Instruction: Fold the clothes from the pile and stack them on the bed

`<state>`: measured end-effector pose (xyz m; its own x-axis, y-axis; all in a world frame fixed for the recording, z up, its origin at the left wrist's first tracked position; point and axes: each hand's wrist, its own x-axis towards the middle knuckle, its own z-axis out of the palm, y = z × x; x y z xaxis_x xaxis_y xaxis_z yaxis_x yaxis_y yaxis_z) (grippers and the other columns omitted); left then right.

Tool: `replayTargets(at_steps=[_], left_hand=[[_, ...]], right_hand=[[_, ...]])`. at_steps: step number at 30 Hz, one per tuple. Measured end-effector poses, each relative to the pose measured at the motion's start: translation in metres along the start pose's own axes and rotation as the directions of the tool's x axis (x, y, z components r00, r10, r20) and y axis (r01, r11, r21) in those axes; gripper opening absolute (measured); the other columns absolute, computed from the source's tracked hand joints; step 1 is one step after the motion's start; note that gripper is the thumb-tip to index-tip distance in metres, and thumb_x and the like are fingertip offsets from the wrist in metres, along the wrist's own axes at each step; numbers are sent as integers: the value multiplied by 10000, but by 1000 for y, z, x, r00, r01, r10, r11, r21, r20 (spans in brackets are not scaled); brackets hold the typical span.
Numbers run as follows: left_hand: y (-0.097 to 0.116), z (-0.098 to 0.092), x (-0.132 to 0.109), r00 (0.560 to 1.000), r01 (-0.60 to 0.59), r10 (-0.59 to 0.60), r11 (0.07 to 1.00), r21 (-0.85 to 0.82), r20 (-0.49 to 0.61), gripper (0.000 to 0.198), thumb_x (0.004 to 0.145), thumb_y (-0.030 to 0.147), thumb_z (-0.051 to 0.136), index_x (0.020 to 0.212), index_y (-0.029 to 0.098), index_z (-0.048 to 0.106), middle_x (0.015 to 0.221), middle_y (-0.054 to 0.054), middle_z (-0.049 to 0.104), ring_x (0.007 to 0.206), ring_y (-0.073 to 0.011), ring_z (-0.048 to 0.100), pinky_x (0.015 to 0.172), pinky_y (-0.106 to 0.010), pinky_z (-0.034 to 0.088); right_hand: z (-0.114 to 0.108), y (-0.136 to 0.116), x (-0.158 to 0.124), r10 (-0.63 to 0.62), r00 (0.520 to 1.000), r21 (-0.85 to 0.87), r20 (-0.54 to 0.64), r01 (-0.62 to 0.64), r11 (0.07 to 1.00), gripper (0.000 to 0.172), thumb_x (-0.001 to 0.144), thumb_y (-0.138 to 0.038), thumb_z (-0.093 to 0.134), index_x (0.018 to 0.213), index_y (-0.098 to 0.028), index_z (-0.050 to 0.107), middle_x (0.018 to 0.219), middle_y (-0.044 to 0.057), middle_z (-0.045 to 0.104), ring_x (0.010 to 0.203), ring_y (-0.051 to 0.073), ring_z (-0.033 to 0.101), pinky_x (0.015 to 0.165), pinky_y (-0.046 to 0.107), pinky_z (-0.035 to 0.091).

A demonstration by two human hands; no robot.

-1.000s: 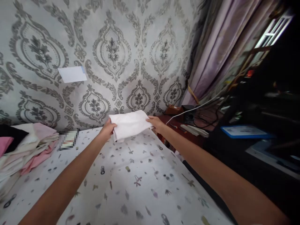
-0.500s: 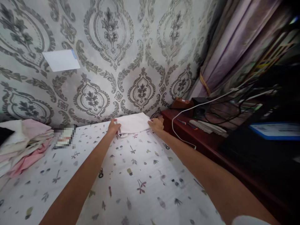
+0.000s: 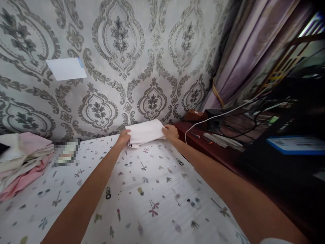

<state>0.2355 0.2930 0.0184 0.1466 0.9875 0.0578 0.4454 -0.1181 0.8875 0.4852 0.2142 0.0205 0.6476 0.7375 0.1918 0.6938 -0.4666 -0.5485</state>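
A folded white cloth (image 3: 146, 133) lies at the far end of the bed, close to the wall; what kind of garment or linen it is I cannot tell. My left hand (image 3: 124, 138) is closed on its left end, thumb on top and the other fingers mostly hidden. At the opposite end my right hand (image 3: 170, 132) grips the cloth's right edge between thumb and fingers. Both arms reach straight forward over the patterned bed sheet (image 3: 142, 176). A small dark mark shows at the cloth's lower left corner.
Crumpled pink and white clothes (image 3: 27, 159) lie on the left, beside a blurred-out item (image 3: 66, 153). A dark red desk (image 3: 186, 130) on the right carries a white cable (image 3: 203, 120), a small black speaker (image 3: 213, 118) and other clutter. Patterned wallpaper (image 3: 122, 81) rises behind the bed.
The cloth's far edge is now rounded and raised, where it lay flatter before. Both hands keep their hold at the two ends. The view has shifted slightly.
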Motion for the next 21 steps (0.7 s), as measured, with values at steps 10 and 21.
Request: replayTargets(at_steps=[10,21], left_hand=[[21,29,-30,919,-381,368,739,555,140,609,973,368,406,1538,167,297,1660,-147,193,1542,-295,116,1241,-488,129],[30,-65,-152,779,-600,540,790,128,317,421,1026,415,345,1354,221,525,1398,-133,578,1284,-233,555,1078,-375,449]], right_hand=[[37,-31,-22,-477,878,-215,43,474,854,465,1016,-339,372,1432,-180,506,1508,154,473,1387,284,402,1123,461,298],[52,-38,-59,-630,768,-227,113,638,736,406,976,-203,413,1327,-105,595,1491,218,486,1409,315,402,1141,503,267]])
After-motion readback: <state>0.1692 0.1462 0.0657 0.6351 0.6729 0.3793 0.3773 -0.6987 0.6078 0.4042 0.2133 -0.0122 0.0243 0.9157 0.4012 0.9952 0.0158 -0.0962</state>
